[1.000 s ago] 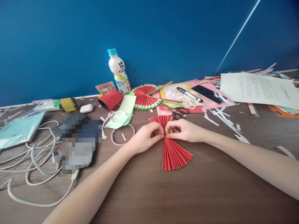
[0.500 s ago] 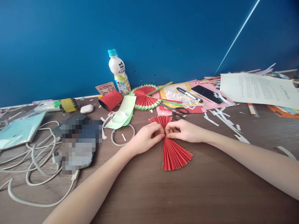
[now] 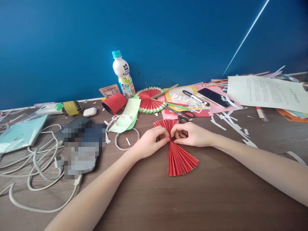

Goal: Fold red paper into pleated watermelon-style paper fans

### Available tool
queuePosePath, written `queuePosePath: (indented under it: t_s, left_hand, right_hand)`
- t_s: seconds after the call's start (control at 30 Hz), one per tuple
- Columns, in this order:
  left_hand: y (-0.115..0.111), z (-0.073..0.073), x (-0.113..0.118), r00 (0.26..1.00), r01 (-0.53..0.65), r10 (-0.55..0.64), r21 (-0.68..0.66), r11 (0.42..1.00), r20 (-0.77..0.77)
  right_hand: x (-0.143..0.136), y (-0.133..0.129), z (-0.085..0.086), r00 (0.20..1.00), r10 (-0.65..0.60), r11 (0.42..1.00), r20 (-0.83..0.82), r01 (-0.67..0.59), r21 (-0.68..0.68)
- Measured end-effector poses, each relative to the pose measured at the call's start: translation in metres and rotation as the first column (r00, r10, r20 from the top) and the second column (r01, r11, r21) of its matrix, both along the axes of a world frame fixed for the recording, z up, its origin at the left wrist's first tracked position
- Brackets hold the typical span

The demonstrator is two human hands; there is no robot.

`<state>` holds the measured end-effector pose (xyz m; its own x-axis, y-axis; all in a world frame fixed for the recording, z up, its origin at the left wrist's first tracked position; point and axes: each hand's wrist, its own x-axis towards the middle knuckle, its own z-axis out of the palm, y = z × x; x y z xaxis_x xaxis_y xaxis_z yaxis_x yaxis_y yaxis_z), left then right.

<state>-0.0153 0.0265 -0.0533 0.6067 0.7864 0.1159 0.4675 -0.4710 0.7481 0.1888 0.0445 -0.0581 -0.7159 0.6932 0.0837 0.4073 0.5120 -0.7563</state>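
Observation:
A red pleated paper fan (image 3: 181, 160) lies on the table in a bow-tie shape, narrow at the middle and spread at both ends, with green showing at its lower edge. My left hand (image 3: 155, 139) is closed in a pinch at the left of the narrow middle. From the right, my right hand (image 3: 190, 134) has its fingers curled against that same middle, its thumb a little apart from the forefinger. My fingers partly cover the pinched spot. Just beyond the upper end lie black-handled scissors (image 3: 185, 115).
Behind lies a round red-and-green pleated fan (image 3: 150, 101) beside a bottle (image 3: 124, 75). At left are a red cup (image 3: 115, 103), a tape roll (image 3: 127, 148), phone (image 3: 84, 150) and cables (image 3: 36, 210). Paper strips (image 3: 232, 126), a marker (image 3: 195, 97) and another phone (image 3: 214, 97) lie at right.
My right thumb has shifted slightly right, away from the fan's middle. My left hand and the fan hold nearly the same place; the whole view has moved a touch.

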Motion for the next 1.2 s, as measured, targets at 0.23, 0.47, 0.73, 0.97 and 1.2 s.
queuePosePath:
  t_s: [0.23, 0.47, 0.73, 0.97, 1.2]
  left_hand:
    - [0.0007, 0.0005, -0.0007, 1.0, 0.008, -0.008, -0.014, 1.0, 0.003]
    - [0.0008, 0.0021, -0.0005, 1.0, -0.008, 0.008, -0.022, 1.0, 0.012]
    - [0.001, -0.0003, -0.0014, 1.0, 0.018, -0.018, 0.002, 1.0, 0.013]
    - [0.0012, -0.0007, -0.0013, 1.0, 0.03, -0.03, 0.016, 0.999, 0.005]
    - [0.0018, 0.0004, -0.0015, 1.0, 0.008, -0.008, -0.009, 1.0, 0.015]
  right_hand:
    - [-0.0015, -0.0023, -0.01, 0.995, 0.093, 0.727, 0.034, -0.091, 0.68]
    - [-0.0021, -0.0053, -0.0087, 0.988, 0.061, 0.434, 0.139, -0.152, 0.888]
    - [-0.0018, -0.0057, -0.0098, 0.984, 0.072, 0.488, 0.164, -0.178, 0.854]
    - [-0.0025, -0.0072, -0.0073, 0.978, 0.075, 0.513, 0.196, -0.206, 0.833]
    - [-0.0021, -0.0058, -0.0072, 0.982, 0.084, 0.511, 0.172, -0.191, 0.838]
